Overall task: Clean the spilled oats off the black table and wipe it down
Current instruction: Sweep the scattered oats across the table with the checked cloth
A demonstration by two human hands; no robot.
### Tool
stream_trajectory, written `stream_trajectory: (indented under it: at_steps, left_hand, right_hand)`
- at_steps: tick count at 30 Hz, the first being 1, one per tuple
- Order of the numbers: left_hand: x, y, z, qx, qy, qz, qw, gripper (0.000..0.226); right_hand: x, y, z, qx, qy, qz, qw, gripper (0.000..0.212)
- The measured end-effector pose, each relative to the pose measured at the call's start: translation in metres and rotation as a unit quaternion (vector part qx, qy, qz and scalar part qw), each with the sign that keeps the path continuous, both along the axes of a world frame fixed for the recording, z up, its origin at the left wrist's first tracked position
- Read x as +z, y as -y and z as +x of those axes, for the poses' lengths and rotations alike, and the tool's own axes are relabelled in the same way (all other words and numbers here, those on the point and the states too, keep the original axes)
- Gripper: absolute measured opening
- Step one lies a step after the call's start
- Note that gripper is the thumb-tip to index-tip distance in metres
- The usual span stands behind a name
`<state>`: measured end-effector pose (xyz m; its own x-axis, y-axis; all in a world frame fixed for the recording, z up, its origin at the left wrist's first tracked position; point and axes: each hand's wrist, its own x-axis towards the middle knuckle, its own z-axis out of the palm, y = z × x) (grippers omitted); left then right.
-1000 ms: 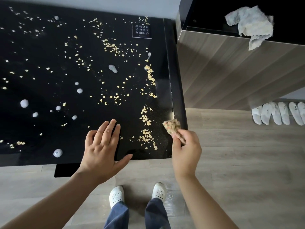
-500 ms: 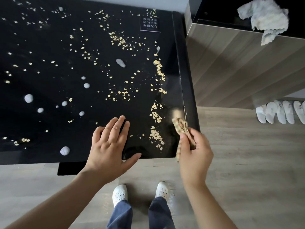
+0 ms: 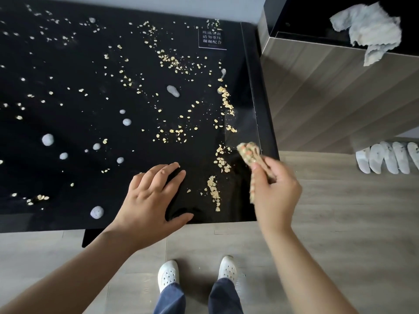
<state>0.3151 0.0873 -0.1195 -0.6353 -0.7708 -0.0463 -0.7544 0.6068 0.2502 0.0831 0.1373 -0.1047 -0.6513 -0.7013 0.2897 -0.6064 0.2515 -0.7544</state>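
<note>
The glossy black table [image 3: 68, 177] carries pale blobs [image 3: 48, 139] on its left. My left hand [image 3: 154, 198] rests flat near the front edge, fingers together, thumb out. Right of it runs a ridge of oats [image 3: 213, 191], light loose flakes likely to skid. My right hand [image 3: 275, 191] pinches a soft folded cloth [image 3: 249, 150] over the right corner; gripping its bunched end should leave a firm sweeping edge.

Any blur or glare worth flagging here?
Head view: the patterned cloth in the right hand is motion-smeared; the glossy black table mirrors the left hand and carries a pale sheen by its right edge; the oats are sharp.
</note>
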Motion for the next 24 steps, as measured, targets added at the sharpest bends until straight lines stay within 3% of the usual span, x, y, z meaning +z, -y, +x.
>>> stream_trajectory:
  at_steps: [4, 8, 14, 17, 24]
  left_hand:
    - [-0.002, -0.003, -0.001, 0.012, -0.003, 0.003, 1.0, 0.082]
    - [-0.002, -0.003, -0.002, 0.012, 0.003, 0.003, 1.0, 0.082]
    - [0.0, -0.003, -0.003, 0.013, 0.002, 0.006, 1.0, 0.082]
    - [0.0, -0.004, -0.003, 0.013, -0.005, 0.006, 1.0, 0.082]
    - [0.001, -0.005, -0.004, 0.018, -0.008, 0.004, 1.0, 0.081]
  right_hand:
    - [-0.016, 0.017, -0.017, -0.006, -0.024, 0.043, 0.999, 0.017]
    - [-0.028, 0.013, 0.016, 0.006, -0.038, 0.031, 0.999, 0.017]
    - [-0.012, 0.003, 0.044, 0.082, 0.083, 0.02, 0.993, 0.017]
    - [0.003, 0.001, 0.011, 0.044, 0.031, -0.003, 0.999, 0.016]
    - [-0.016, 0.012, -0.04, -0.026, -0.029, 0.038, 0.998, 0.018]
